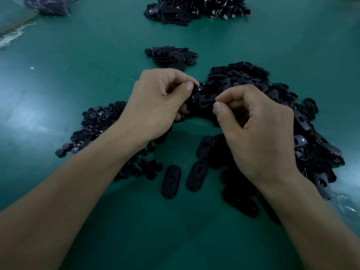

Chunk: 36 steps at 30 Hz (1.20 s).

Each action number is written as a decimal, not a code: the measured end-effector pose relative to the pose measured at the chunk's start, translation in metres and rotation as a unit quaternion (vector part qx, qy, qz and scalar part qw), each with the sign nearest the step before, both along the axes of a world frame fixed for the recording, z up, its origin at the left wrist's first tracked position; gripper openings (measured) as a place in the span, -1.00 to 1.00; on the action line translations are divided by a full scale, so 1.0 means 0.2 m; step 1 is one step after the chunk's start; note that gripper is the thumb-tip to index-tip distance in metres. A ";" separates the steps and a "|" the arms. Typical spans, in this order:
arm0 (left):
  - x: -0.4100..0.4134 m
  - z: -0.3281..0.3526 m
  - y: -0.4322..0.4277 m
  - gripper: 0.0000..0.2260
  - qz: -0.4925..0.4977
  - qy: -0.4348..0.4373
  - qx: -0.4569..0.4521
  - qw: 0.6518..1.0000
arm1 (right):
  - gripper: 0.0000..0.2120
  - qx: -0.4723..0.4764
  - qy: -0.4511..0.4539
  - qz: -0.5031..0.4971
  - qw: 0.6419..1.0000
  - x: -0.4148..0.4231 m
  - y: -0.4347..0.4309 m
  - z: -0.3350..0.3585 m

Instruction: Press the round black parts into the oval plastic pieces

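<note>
The left hand (155, 102) grips one black oval (194, 98) on edge between thumb and curled fingers, just above the green table (58, 78). Most of that oval is hidden behind the thumb and knuckles. The right hand (259, 133) is close beside it, fingers curled, thumb tip against forefinger. I cannot tell whether anything sits in that pinch; it is black against black there. The round parts (97, 123) lie heaped under the left wrist, partly covered by the forearm. The oval heap (276, 106) runs behind and under the right hand, its near end lost in shadow. A few loose ovals (171, 181) lie between the forearms. A small heap (171, 57) sits further back. The far heap (196, 10) and a bag (46, 4) are cut off at the top edge.
</note>
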<state>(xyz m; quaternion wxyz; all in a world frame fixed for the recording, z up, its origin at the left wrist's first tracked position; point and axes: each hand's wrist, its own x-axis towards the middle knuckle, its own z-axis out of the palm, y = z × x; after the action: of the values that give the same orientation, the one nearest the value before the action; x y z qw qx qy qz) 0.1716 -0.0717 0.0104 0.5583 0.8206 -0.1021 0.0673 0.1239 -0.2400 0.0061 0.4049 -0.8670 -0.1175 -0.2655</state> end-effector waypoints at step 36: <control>-0.06 0.05 -0.05 -0.89 -0.083 0.123 -0.251 0.956 | -0.82 0.159 0.043 0.007 0.986 0.04 -0.04 -0.01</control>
<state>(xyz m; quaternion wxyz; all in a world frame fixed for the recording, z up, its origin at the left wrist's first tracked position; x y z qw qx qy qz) 0.1606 -0.0816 0.0205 0.7583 0.6444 -0.0798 -0.0573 0.1310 -0.2471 0.0040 0.5445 -0.8011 -0.0625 -0.2403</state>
